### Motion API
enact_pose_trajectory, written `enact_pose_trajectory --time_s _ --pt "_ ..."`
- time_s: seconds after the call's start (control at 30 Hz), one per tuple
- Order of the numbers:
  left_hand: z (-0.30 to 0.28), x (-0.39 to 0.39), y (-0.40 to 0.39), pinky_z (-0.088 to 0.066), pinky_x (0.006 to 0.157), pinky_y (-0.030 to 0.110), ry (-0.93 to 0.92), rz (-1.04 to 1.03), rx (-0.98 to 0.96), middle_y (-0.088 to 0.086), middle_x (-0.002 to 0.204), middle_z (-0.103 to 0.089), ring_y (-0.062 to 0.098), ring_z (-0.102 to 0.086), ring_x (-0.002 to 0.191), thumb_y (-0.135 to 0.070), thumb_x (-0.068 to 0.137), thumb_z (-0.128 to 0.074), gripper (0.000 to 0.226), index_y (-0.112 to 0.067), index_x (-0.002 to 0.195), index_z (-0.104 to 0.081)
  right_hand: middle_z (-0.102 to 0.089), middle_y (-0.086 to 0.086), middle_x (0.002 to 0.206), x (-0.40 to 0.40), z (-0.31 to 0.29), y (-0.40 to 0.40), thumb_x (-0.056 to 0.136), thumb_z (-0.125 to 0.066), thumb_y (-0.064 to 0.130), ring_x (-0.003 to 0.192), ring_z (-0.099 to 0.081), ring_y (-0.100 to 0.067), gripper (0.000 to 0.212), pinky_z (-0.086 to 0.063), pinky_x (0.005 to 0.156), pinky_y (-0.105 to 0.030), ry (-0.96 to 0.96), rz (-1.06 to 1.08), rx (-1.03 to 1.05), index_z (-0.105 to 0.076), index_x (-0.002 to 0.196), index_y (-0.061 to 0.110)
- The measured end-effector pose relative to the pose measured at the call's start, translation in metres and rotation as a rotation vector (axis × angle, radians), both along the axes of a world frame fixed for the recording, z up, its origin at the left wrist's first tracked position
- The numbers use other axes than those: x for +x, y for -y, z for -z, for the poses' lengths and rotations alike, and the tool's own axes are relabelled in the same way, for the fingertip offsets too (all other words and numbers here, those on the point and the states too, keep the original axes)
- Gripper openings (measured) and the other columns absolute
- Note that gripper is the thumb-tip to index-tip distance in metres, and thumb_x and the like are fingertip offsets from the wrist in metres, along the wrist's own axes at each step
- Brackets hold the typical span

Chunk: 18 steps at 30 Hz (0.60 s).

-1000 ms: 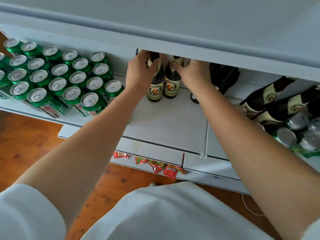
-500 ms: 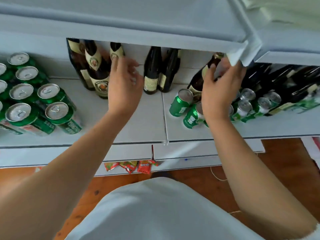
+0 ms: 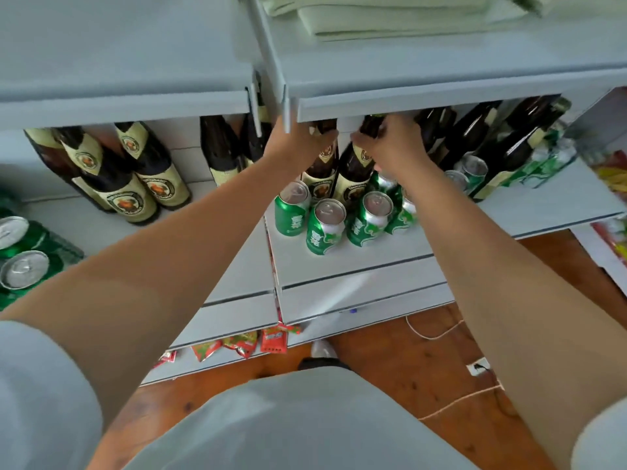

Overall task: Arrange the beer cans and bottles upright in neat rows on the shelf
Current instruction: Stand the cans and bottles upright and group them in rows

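Both hands reach under the upper shelf onto the grey shelf (image 3: 356, 262). My left hand (image 3: 298, 140) grips the neck of a dark beer bottle (image 3: 320, 174) with a cream label. My right hand (image 3: 390, 140) grips the neck of the bottle beside it (image 3: 353, 178). Both bottles stand behind several upright green cans (image 3: 325, 225). Three labelled bottles (image 3: 129, 178) stand at the left, two more bottles (image 3: 224, 154) near the middle. Further dark bottles (image 3: 502, 147) lean at the right among cans. Green cans (image 3: 23, 256) sit at the far left edge.
The upper shelf (image 3: 407, 83) overhangs the bottle tops and carries folded pale cloth (image 3: 390, 15). Red snack packets (image 3: 244, 344) lie on the lowest ledge. A cord (image 3: 451, 405) runs over the wooden floor. Colourful packets (image 3: 614, 171) show at the right edge.
The view swung right. My left hand left the bottles at the left and moved to a bottle neck behind the cans. My right hand now grips the neighbouring bottle.
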<state>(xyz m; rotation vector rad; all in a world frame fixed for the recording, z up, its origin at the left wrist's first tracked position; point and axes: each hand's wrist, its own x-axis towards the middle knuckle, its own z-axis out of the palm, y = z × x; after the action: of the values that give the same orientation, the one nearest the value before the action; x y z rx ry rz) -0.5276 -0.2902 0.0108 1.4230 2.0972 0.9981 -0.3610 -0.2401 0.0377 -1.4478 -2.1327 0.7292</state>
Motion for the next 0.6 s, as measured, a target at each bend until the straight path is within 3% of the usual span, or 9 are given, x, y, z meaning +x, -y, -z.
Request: enact_pose_trajectory --time_s 0.07,0.13,0.2,0.27,0.33,0.43,0.47,0.53,0.6 --pt "0.000 0.001 0.005 -0.055 0.088 0.036 -0.001 -0.033 0.025 -0.002 0.110 -0.068 0.018 -0.064 0.099 -0.052 0.082 -0.068 0.049 -0.022 0.120 -0.061 -0.052 0.006 0.068 0.004 0.001 -0.002 0.086 -0.071 0.034 0.063 -0.056 -0.011 0.029 -0.049 0.062 -0.028 -0.008 -0.023 0.024 -0.055 0.076 0.013" --pt "0.000 0.000 0.010 -0.056 0.079 0.031 0.037 -0.105 0.040 -0.006 0.095 -0.069 0.012 -0.065 0.088 -0.053 0.082 -0.067 0.045 -0.021 0.113 -0.065 -0.048 0.009 0.061 0.008 0.002 0.001 0.087 -0.071 0.033 0.054 -0.046 -0.004 0.036 -0.034 0.050 -0.016 0.018 -0.029 0.093 -0.045 0.065 0.020" --pt "-0.005 -0.001 0.016 -0.049 0.066 0.015 0.109 -0.148 0.121 -0.017 0.078 -0.064 -0.008 -0.061 0.072 -0.046 0.084 -0.069 0.037 -0.016 0.107 -0.069 -0.056 -0.001 0.063 0.014 0.007 0.003 0.087 -0.070 0.032 0.057 -0.052 -0.015 0.033 -0.033 0.051 -0.020 -0.039 -0.020 0.179 -0.052 0.068 0.013" --pt "-0.016 -0.001 0.026 -0.040 0.061 0.001 0.179 -0.178 0.249 -0.023 0.078 -0.061 -0.020 -0.057 0.068 -0.030 0.086 -0.071 0.023 -0.013 0.102 -0.069 -0.063 -0.005 0.071 0.019 0.007 0.008 0.086 -0.071 0.031 0.064 -0.057 -0.018 0.027 -0.037 0.056 -0.018 -0.156 -0.006 0.233 -0.059 0.078 0.009" --pt "-0.029 -0.002 0.040 -0.039 0.056 0.002 0.253 -0.214 0.305 -0.019 0.071 -0.062 -0.015 -0.057 0.061 -0.027 0.083 -0.073 0.018 -0.012 0.093 -0.066 -0.060 0.004 0.066 0.024 0.001 0.017 0.086 -0.071 0.031 0.058 -0.054 -0.003 0.026 -0.035 0.054 -0.007 -0.283 0.020 0.237 -0.053 0.071 0.020" --pt "-0.043 -0.007 0.068 -0.049 0.058 0.018 0.259 -0.247 0.355 -0.014 0.062 -0.065 -0.006 -0.058 0.056 -0.025 0.083 -0.071 0.009 -0.018 0.084 -0.065 -0.050 0.020 0.063 0.030 -0.009 0.038 0.087 -0.071 0.031 0.057 -0.052 0.012 0.033 -0.033 0.058 -0.003 -0.419 0.042 0.254 -0.044 0.068 0.037" --pt "-0.047 -0.010 0.080 -0.054 0.061 0.024 0.265 -0.249 0.385 -0.013 0.060 -0.067 -0.003 -0.059 0.056 -0.023 0.084 -0.072 0.008 -0.022 0.080 -0.065 -0.050 0.021 0.063 0.034 -0.010 0.046 0.087 -0.070 0.035 0.059 -0.053 0.011 0.029 -0.037 0.062 -0.004 -0.469 0.038 0.248 -0.046 0.071 0.039" --pt "-0.053 -0.013 0.107 -0.056 0.067 0.029 0.282 -0.258 0.439 -0.016 0.061 -0.067 0.000 -0.062 0.060 -0.024 0.084 -0.073 0.010 -0.025 0.079 -0.065 -0.062 0.016 0.070 0.041 -0.009 0.063 0.086 -0.070 0.043 0.071 -0.061 0.003 0.013 -0.054 0.074 -0.026 -0.592 0.015 0.200 -0.058 0.081 0.038" --pt "-0.053 -0.017 0.136 -0.058 0.076 0.034 0.314 -0.219 0.483 -0.013 0.076 -0.072 0.005 -0.068 0.073 -0.022 0.085 -0.073 0.011 -0.018 0.094 -0.069 -0.072 0.004 0.089 0.042 -0.005 0.082 0.086 -0.070 0.044 0.089 -0.069 -0.018 0.017 -0.056 0.084 -0.047 -0.714 -0.037 0.137 -0.065 0.102 0.037"
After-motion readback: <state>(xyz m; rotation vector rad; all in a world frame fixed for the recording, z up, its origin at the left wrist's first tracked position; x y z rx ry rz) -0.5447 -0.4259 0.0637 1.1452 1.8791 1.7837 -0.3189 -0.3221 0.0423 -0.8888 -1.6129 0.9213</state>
